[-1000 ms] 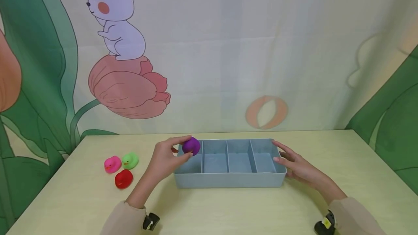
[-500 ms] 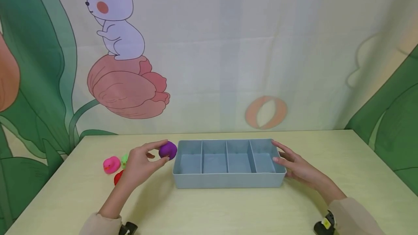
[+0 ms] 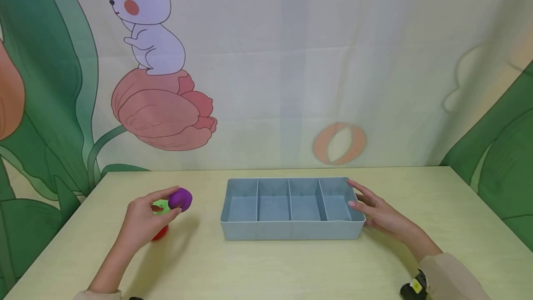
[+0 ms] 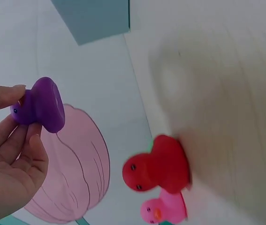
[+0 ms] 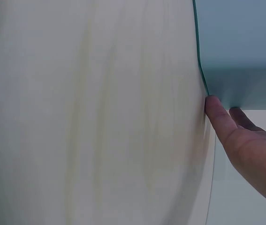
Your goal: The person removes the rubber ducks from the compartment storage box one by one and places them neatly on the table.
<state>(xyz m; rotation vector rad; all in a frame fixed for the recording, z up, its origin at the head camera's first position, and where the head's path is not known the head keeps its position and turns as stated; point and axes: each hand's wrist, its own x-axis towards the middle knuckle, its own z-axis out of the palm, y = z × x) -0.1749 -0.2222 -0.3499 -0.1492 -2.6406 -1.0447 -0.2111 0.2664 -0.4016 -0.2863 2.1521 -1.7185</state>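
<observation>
A purple rubber duck (image 4: pixel 48 105) is pinched between the thumb and fingers of my left hand (image 3: pixel 143 219), raised above the table. In the left wrist view it is tipped sideways. Below and behind that hand are a red rubber duck (image 4: pixel 163 166), a pink rubber duck (image 4: pixel 165 208) and a green rubber duck (image 3: pixel 161 206); in the head view the hand hides the pink one and partly covers the other two. My right hand (image 3: pixel 385 216) grips the right end of a blue-grey divided box (image 3: pixel 291 231), thumb and fingers at its rim and end wall.
The box stands on a pale wooden table (image 3: pixel 266 267), its compartments in a row with no objects visible inside. Behind the table's back edge hangs a cloth (image 3: pixel 266 82) printed with a rabbit and plants.
My left hand has moved left with the purple duck, from over the box's leftmost compartment to above the other ducks. The right hand and box have stayed in place.
</observation>
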